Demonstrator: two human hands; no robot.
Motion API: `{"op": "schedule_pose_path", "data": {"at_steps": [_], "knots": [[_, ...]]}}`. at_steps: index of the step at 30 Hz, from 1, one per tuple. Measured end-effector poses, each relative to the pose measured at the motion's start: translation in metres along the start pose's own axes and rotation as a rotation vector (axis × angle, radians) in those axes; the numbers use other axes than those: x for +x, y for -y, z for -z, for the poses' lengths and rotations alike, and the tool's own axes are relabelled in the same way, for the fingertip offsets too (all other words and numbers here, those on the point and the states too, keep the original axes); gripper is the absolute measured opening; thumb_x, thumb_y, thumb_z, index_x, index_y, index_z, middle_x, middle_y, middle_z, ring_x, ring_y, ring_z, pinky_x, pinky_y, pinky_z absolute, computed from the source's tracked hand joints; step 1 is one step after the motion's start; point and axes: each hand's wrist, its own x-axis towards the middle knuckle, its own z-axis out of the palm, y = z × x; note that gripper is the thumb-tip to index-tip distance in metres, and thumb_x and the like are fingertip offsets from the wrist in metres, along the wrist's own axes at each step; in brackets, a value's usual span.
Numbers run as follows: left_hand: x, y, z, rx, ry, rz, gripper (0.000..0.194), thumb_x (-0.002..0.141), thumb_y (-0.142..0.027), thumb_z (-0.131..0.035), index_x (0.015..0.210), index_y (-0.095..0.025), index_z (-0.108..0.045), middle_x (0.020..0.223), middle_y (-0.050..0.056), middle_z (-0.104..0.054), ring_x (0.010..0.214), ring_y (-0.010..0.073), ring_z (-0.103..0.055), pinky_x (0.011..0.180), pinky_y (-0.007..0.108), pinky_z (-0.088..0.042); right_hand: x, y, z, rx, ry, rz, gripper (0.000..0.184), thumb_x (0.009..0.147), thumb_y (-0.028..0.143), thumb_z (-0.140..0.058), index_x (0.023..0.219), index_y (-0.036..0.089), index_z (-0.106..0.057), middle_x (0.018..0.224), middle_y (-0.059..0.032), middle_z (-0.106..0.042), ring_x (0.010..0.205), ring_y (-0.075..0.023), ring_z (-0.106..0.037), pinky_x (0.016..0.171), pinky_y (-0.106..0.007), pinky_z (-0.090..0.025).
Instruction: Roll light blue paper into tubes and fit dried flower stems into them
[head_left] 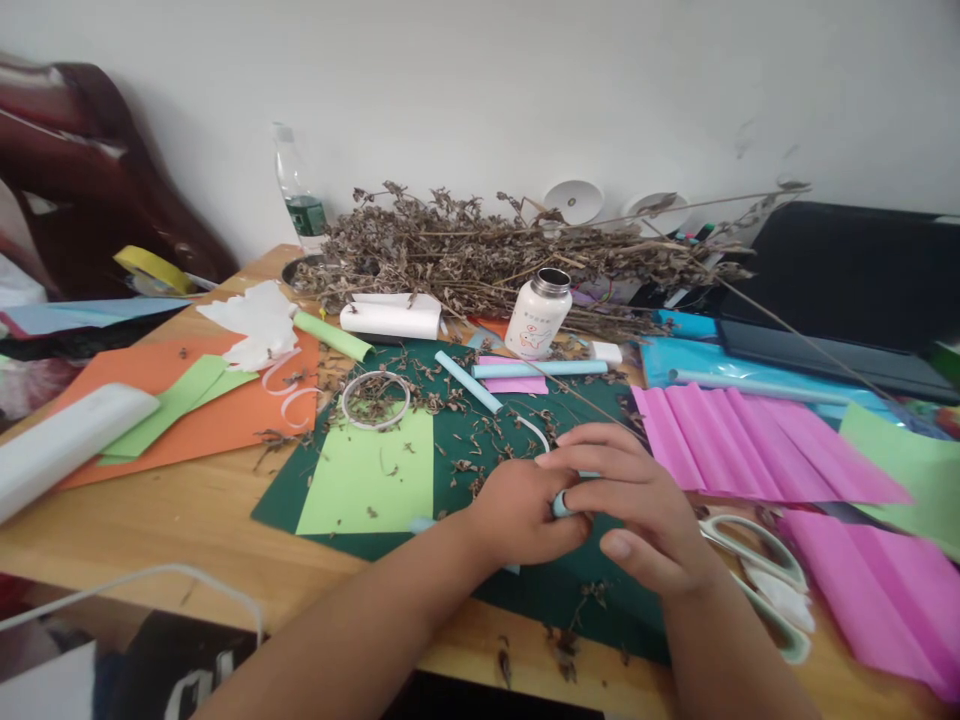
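My left hand (529, 512) is closed around a small light blue paper roll (561, 503), whose round end shows by the thumb. Above and beside it, my right hand (646, 505) has its fingers stretched out and apart, the fingertips over the left hand. Both hands are over a dark green cutting mat (555, 607) strewn with dried leaf bits. Just beyond them lie two light blue paper tubes (469, 382) and a white curved strip (534, 432). A light green paper sheet (367, 480) with a bracelet-like ring (343, 402) is left of them.
Green-handled scissors (796, 570) and pink crepe paper (765, 450) lie at the right. Behind the mat stand an open white bottle (534, 318), a heap of dried plants (450, 245) and a plastic bottle (292, 180). Orange paper (225, 425) is at the left.
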Motion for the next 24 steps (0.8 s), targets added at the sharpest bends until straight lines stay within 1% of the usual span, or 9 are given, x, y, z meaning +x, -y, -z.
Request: {"op": "schedule_pose_path", "data": {"at_steps": [2, 4, 7, 9, 10, 11, 16, 20, 24], "knots": [[0.0003, -0.0003, -0.0004, -0.001, 0.008, -0.012, 0.013, 0.068, -0.022, -0.048, 0.077, -0.018, -0.057, 0.076, 0.002, -0.063, 0.074, 0.0167, -0.058, 0.062, 0.025, -0.045, 0.0006, 0.0022, -0.0003, -0.063, 0.004, 0.021, 0.033, 0.081, 0.04, -0.034, 0.069, 0.017, -0.055, 0.096, -0.0088, -0.06, 0.094, -0.025, -0.046, 0.076, -0.043, -0.038], [0.0006, -0.0005, -0.0006, 0.009, 0.011, -0.009, 0.012, 0.067, -0.022, -0.048, 0.074, -0.017, -0.056, 0.071, 0.001, -0.062, 0.067, 0.0153, -0.057, 0.058, 0.024, -0.044, -0.0003, 0.0026, -0.0014, -0.087, -0.022, 0.043, 0.035, 0.082, 0.041, -0.033, 0.069, 0.017, -0.055, 0.094, -0.0096, -0.06, 0.092, -0.025, -0.047, 0.074, -0.043, -0.039], [0.0005, 0.0002, -0.0007, 0.036, -0.016, 0.015, 0.007, 0.065, -0.021, -0.049, 0.062, -0.016, -0.052, 0.058, -0.001, -0.056, 0.055, 0.0122, -0.053, 0.051, 0.021, -0.04, -0.0046, -0.0002, -0.0028, -0.004, -0.139, 0.06, 0.031, 0.083, 0.037, -0.032, 0.077, 0.017, -0.055, 0.092, -0.01, -0.058, 0.085, -0.0226, -0.05, 0.072, -0.042, -0.041], [0.0001, 0.0014, -0.0007, 0.034, -0.034, 0.019, 0.009, 0.065, -0.021, -0.048, 0.057, -0.016, -0.048, 0.053, -0.002, -0.051, 0.051, 0.0104, -0.05, 0.048, 0.019, -0.037, -0.0074, -0.0021, -0.0028, 0.068, -0.23, 0.046, 0.029, 0.083, 0.034, -0.032, 0.08, 0.017, -0.055, 0.092, -0.0093, -0.056, 0.083, -0.0214, -0.051, 0.072, -0.042, -0.041], [-0.0001, 0.002, -0.0007, 0.026, -0.036, 0.013, 0.01, 0.065, -0.021, -0.048, 0.057, -0.016, -0.047, 0.052, -0.003, -0.05, 0.05, 0.0099, -0.049, 0.048, 0.019, -0.037, -0.0079, -0.0024, -0.0025, 0.084, -0.251, 0.04, 0.028, 0.083, 0.033, -0.033, 0.08, 0.017, -0.056, 0.092, -0.009, -0.055, 0.083, -0.0212, -0.051, 0.073, -0.042, -0.041], [-0.0003, 0.0027, -0.0007, 0.016, -0.034, 0.002, 0.009, 0.065, -0.021, -0.047, 0.057, -0.016, -0.047, 0.052, -0.003, -0.05, 0.051, 0.0096, -0.049, 0.048, 0.018, -0.037, -0.0076, -0.0022, -0.002, 0.085, -0.25, 0.042, 0.027, 0.082, 0.032, -0.034, 0.08, 0.017, -0.056, 0.092, -0.0088, -0.055, 0.083, -0.0211, -0.051, 0.073, -0.042, -0.041], [-0.0011, 0.0035, -0.0008, 0.019, -0.062, -0.03, 0.006, 0.066, -0.021, -0.046, 0.066, -0.017, -0.051, 0.061, -0.002, -0.055, 0.054, 0.0101, -0.051, 0.051, 0.019, -0.038, -0.0001, 0.0031, -0.0001, 0.032, -0.139, 0.082, 0.023, 0.08, 0.028, -0.038, 0.076, 0.015, -0.056, 0.088, -0.0094, -0.057, 0.083, -0.0211, -0.05, 0.072, -0.039, -0.042], [-0.0009, 0.0024, -0.0007, 0.021, -0.072, -0.054, 0.007, 0.066, -0.021, -0.045, 0.065, -0.017, -0.051, 0.061, -0.001, -0.056, 0.055, 0.0106, -0.052, 0.051, 0.019, -0.038, 0.0013, 0.0031, -0.0002, 0.04, -0.159, 0.085, 0.023, 0.08, 0.028, -0.037, 0.076, 0.016, -0.056, 0.088, -0.0091, -0.057, 0.081, -0.0201, -0.051, 0.071, -0.039, -0.042], [0.0, 0.0012, -0.0005, 0.065, -0.03, -0.017, 0.009, 0.066, -0.022, -0.046, 0.061, -0.017, -0.05, 0.06, 0.0, -0.057, 0.056, 0.0124, -0.055, 0.051, 0.02, -0.039, 0.0014, 0.0015, -0.0014, 0.015, -0.158, 0.062, 0.023, 0.08, 0.028, -0.037, 0.077, 0.017, -0.056, 0.087, -0.0086, -0.058, 0.08, -0.0196, -0.052, 0.072, -0.039, -0.043]]}}
